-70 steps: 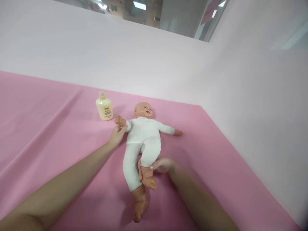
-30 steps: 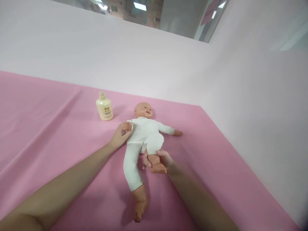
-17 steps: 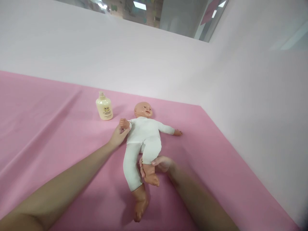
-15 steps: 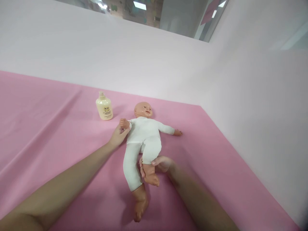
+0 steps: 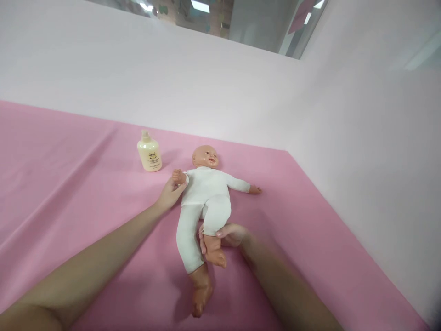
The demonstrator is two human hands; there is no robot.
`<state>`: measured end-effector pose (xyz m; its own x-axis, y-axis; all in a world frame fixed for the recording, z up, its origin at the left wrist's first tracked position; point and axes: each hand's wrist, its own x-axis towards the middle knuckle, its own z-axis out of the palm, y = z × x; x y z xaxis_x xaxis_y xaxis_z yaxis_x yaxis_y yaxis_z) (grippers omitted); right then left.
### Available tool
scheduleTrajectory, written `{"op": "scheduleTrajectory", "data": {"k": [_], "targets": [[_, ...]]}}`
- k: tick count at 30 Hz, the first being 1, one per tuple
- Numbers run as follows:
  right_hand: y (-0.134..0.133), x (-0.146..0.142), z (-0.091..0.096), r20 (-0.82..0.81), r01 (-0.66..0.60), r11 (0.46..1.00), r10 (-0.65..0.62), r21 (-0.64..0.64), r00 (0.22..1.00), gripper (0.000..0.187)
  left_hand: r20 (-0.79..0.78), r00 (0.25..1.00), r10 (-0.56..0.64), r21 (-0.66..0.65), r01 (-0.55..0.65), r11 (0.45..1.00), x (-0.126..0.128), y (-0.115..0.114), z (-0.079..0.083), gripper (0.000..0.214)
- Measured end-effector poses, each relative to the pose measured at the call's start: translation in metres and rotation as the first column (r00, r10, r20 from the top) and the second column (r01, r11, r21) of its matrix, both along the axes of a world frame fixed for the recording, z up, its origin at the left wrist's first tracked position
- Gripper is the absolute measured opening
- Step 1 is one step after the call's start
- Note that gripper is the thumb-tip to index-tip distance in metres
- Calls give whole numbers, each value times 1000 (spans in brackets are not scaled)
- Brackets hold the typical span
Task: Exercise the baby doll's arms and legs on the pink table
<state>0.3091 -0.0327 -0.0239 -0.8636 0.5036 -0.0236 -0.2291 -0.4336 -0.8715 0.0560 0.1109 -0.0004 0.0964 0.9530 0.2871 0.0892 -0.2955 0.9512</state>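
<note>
White, smooth walls point(image 5: 120, 64) rise ahead of you and on your right, meeting in a corner behind the surface. Below them spreads your wide pink cloth-covered surface point(image 5: 65, 193), with a long crease running diagonally across its left part. High in the wall ahead sits a tilted glassy pane point(image 5: 255, 23), with bright light panels showing in it. Near the middle of the surface, the bald plastic baby doll in a white cloth suit point(image 5: 206, 187) lies on its back, head away from you and turned toward your right. Its arm on your right stretches out sideways; its leg on your left extends toward you, ending in a bare foot, while the other leg is bent at the knee. To the left of the doll's head, apart from it, the cream-coloured, round-shouldered pump bottle with dark printing point(image 5: 149, 155) stands upright. Your left hand point(image 5: 170, 194) is wrapped around the doll's forearm on your left, the doll's small fist showing above your fingers. Your right hand point(image 5: 233, 234) grasps the bent leg around its lower part, at the cuff, with your thumb on the right side and your fingers showing between the two legs.
</note>
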Motion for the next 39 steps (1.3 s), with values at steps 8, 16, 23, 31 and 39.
{"op": "scheduleTrajectory", "data": {"k": [8, 16, 23, 31, 39], "targets": [[-1, -1, 6, -51, -16, 1000, 15, -19, 999, 64, -83, 996, -39, 226, 57, 972, -3, 2, 3, 43], [-1, -4, 3, -111, 218, 976, -219, -23, 969, 69, -219, 974, -54, 440, 148, 886, -2, -3, 10, 31], [1, -5, 2, -124, 242, 970, -237, 25, 964, 69, -235, 971, -41, 438, 143, 888, -3, -3, 9, 26], [0, -9, 7, -65, 200, 979, -197, 46, 978, 68, -244, 968, -55, 444, 162, 881, -2, -5, 13, 29], [-3, -8, 12, -48, 204, 978, -202, 36, 978, 71, -241, 970, -39, 417, 140, 898, -1, -5, 14, 30]]}}
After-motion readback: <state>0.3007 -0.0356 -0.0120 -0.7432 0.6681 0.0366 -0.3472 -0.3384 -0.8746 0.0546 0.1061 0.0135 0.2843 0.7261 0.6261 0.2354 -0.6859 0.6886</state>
